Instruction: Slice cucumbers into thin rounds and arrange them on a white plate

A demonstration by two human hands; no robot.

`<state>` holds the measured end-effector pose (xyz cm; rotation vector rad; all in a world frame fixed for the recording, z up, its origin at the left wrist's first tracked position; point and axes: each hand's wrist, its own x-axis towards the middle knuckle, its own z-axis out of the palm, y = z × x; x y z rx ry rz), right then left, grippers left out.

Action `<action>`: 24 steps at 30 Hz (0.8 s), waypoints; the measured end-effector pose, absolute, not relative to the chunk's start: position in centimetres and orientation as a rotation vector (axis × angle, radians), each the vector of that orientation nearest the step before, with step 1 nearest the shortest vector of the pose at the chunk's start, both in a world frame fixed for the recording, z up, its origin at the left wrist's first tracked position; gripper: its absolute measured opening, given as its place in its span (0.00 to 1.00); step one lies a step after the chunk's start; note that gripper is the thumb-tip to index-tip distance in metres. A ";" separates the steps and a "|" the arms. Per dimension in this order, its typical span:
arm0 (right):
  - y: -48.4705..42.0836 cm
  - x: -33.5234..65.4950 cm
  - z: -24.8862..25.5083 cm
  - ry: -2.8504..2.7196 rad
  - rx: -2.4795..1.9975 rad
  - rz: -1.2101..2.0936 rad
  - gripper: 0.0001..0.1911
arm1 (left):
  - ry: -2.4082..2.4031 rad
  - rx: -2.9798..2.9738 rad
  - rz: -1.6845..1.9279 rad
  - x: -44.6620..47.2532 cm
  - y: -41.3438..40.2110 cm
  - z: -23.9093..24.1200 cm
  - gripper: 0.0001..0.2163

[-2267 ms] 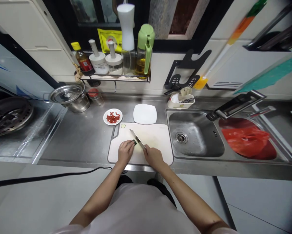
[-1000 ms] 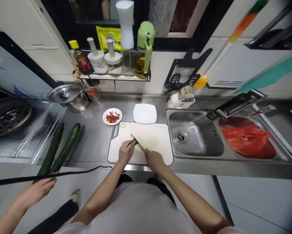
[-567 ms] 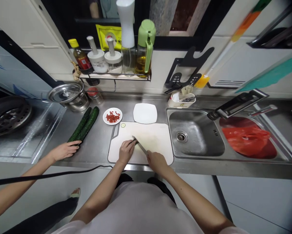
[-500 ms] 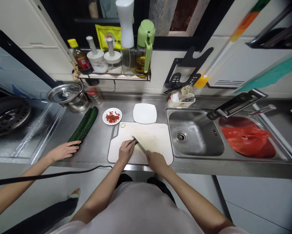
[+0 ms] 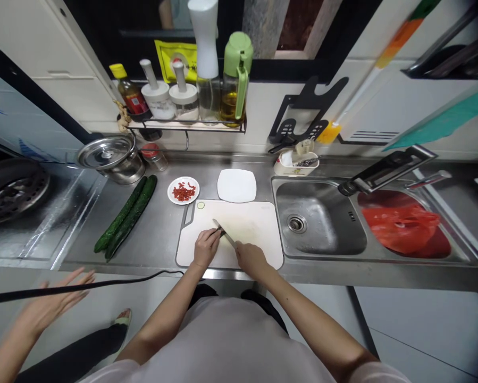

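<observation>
My right hand [image 5: 252, 260] is closed around the handle of a kitchen knife [image 5: 225, 234]. Its blade slants up and to the left over the white cutting board [image 5: 254, 223]. Beside the blade, my left hand [image 5: 207, 247] pinches a small dark object [image 5: 221, 231], mostly hidden by the fingers, so its kind is unclear. A thin pale-green slice [image 5: 201, 205] lies at the board's upper left corner. Behind the board are a white plate with chopped red pieces [image 5: 184, 181] and a white squarish plate [image 5: 236, 185].
Two long cucumbers [image 5: 129, 215] lie on the steel counter to the left. Near them is another person's open hand [image 5: 51, 306]. A lidded pot [image 5: 113, 159] stands behind. To the right is a double sink [image 5: 322, 234] with a red plastic bag [image 5: 402, 229].
The other person's hand has let go of the cucumbers and drawn back toward the lower left; the cucumbers lie farther apart. My knife has shifted slightly left.
</observation>
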<state>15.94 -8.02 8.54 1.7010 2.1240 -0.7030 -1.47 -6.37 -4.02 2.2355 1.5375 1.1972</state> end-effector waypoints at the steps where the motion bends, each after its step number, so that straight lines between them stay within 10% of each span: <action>1: -7.9 15.9 8.4 2.128 1.704 -0.700 0.15 | 1.538 2.237 1.197 -1.5 -6.4 -4.0 0.11; 24: -6.0 13.9 5.5 2.304 1.725 -0.547 0.15 | 1.525 2.243 1.214 -1.4 -6.3 -3.6 0.11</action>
